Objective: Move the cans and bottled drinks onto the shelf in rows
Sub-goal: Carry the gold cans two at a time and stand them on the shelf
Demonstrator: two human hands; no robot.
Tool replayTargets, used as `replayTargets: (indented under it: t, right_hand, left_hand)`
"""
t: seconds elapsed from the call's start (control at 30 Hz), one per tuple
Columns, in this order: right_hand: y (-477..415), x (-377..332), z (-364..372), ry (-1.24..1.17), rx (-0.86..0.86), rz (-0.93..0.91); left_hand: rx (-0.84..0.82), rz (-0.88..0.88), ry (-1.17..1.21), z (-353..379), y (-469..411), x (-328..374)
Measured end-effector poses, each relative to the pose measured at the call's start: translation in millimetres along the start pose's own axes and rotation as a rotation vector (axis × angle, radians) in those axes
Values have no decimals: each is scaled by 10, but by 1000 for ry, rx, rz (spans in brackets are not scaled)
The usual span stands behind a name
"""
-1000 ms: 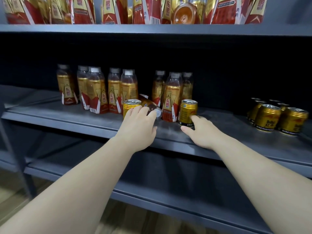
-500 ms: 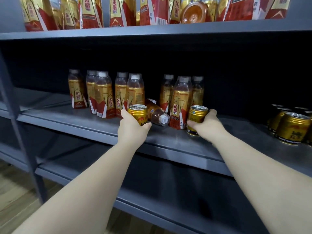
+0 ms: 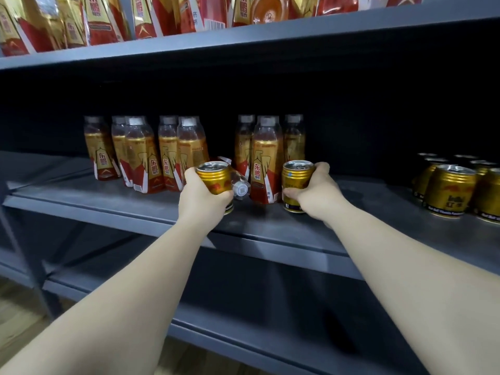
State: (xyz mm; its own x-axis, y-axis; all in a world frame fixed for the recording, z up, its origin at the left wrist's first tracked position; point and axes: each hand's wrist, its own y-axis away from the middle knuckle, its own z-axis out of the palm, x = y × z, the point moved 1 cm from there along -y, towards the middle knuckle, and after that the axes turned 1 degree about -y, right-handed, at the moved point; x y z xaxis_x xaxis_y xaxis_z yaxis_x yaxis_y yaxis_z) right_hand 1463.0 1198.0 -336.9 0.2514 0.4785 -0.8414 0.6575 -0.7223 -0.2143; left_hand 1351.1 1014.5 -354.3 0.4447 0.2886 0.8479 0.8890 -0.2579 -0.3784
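Apparently for shifting toward the can group [image 3: 450,190] further right, the right hand [image 3: 318,197] gripped the right can [image 3: 296,178], the left hand [image 3: 200,203] the left can [image 3: 215,180], both at the shelf [image 3: 121,197] front.

This looks like a shop or a stockroom: grey metal shelves [image 3: 270,234] carry many identical drink bottles [image 3: 263,163] and gold cans [image 3: 449,190], grouped by kind.

Toppled bottle [image 3: 239,186] between upright bottles [image 3: 266,163], shelf [image 3: 378,209] seemingly clear toward cans [image 3: 449,190]
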Motion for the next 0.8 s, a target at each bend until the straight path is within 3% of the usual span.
replayTargets:
  t: [0.33, 0.57, 0.8]
  right_hand:
    - [287, 288, -743, 43, -30, -7]
    - [509, 664, -1278, 55, 63, 77]
    - [577, 809, -1382, 20, 99, 48]
  left_hand:
    - [-344, 60, 159, 735, 379, 573]
    - [-481, 117, 167, 1098, 663, 737]
    - [-522, 150, 157, 1190, 724, 747]
